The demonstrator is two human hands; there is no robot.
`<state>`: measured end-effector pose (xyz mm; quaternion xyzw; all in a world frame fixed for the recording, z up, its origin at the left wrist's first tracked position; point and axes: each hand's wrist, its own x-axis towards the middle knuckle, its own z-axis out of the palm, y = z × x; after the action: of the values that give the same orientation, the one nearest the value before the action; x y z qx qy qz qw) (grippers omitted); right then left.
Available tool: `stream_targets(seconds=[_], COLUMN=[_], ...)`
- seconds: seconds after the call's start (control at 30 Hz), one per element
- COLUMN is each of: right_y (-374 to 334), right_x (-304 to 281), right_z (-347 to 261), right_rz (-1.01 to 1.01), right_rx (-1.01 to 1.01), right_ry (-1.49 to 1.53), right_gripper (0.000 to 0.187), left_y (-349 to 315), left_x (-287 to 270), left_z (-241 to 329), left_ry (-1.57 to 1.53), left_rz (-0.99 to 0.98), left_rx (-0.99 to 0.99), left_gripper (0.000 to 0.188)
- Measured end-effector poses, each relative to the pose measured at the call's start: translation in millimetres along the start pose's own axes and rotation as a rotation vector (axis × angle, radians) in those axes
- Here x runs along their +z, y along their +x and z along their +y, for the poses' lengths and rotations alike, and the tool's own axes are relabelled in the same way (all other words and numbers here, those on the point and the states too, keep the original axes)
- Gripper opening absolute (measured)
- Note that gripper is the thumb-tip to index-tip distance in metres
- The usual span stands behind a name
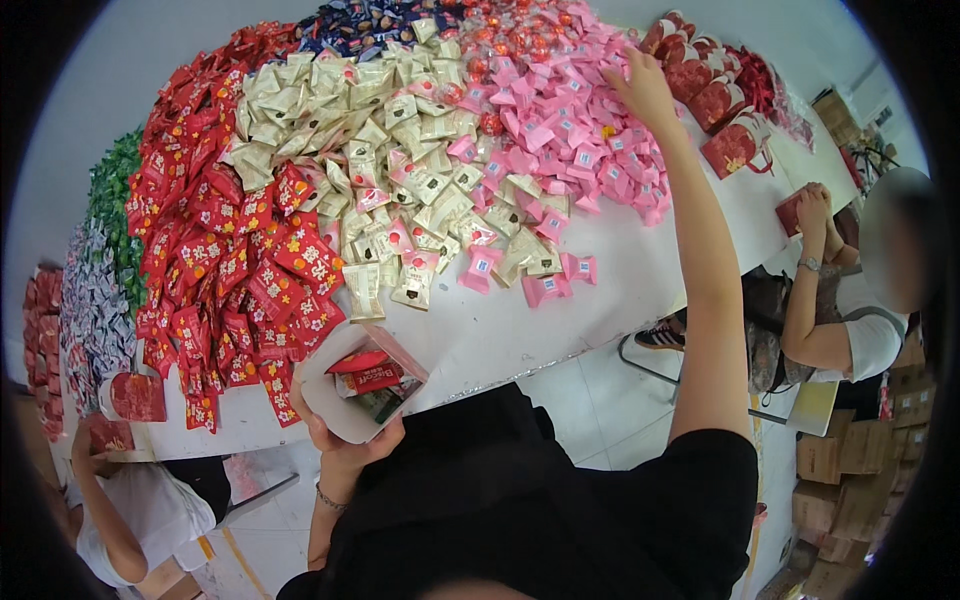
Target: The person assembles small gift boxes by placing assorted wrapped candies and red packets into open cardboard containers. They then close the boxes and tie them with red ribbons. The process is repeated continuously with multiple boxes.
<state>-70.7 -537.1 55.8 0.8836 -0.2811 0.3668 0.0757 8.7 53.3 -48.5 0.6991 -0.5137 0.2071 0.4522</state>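
My left hand point(345, 450) is wrapped round an open paper box point(345, 418) with a pale inside, held at the table's near edge. Inside it lie red snack packets point(374, 380) and a dark green packet point(381, 404). My right arm stretches far out to the right. My right hand point(645, 90) is at the far edge of the pile of pink wrapped candies point(590, 135), its fingers apart and nothing visible in them. Beside the box, a heap of red flowered packets point(255, 245) spreads to the left, and cream-gold packets point(345, 120) lie in the middle.
Red gift boxes point(735, 145) stand at the right of the table. Dark blue packets point(370, 25), red-orange candies point(530, 35) and green packets point(118, 205) border the heaps. Co-workers sit at right point(850, 320) and lower left point(150, 515), each handling a red box. Cartons point(840, 470) are stacked at right.
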Motion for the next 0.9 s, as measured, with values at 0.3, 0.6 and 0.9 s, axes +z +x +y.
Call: stream_targets(seconds=[0.3,0.6,0.9], right_y=[66.9,92.5,131.1], right_x=[-9.8,42.9,21.9], right_z=[-18.8,-73.2,-115.0], right_rz=[-0.324,-0.531,-0.410], right_rx=[0.098,-0.229,0.327], right_ry=[0.278,0.101,0.867], right_gripper=[0.028,0.061,0.039], left_y=[-11.3,-29.5,-11.4], left_x=[0.1,0.9,-7.3], left_z=[-2.7,-11.6,-1.0], left_ry=[0.046,-0.156,-0.867], left_rz=[0.039,0.009,0.016], left_rx=[-0.063,-0.128,-0.696], left_gripper=[0.112,0.110,0.091])
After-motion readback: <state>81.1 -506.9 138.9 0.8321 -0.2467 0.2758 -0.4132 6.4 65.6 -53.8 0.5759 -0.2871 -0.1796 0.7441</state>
